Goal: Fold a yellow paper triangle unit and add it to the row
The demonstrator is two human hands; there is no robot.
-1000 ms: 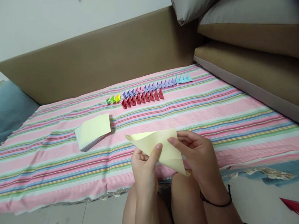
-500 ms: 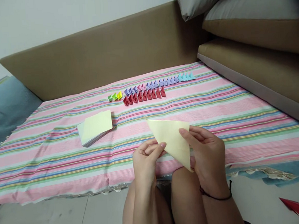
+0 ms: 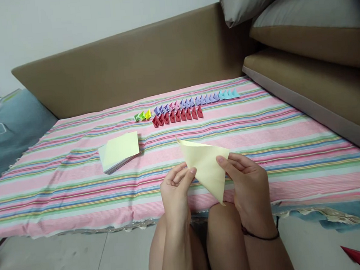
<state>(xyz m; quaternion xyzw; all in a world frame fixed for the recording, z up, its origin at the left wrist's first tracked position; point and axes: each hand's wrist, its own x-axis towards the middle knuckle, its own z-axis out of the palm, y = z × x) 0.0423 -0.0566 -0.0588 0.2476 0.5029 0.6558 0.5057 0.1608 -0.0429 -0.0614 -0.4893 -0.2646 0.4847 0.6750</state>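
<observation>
A pale yellow sheet of paper [image 3: 205,166], folded corner to corner into a triangle, is held above my knees. My left hand [image 3: 177,189] pinches its lower left edge, thumb in front and fingers behind. On the other side, my right hand [image 3: 248,183] grips the right corner with the thumb on the front face. The two layers gape slightly along the top edge. To the left on the striped cloth lies a stack of paper [image 3: 120,151] with a pale yellow sheet on top.
Behind the sheet stand small folded boats: a red row [image 3: 177,116], a purple, pink and light blue row [image 3: 196,102], and green and yellow ones [image 3: 142,116]. The striped cloth [image 3: 87,192] covers the seat. Cushions [image 3: 313,91] rise at right. A red paper piece [image 3: 359,257] lies on the floor.
The folded yellow sheet has tilted, its right corner dipping a little and its top edge parting more. Both hands keep their hold. The whole view has shifted slightly.
</observation>
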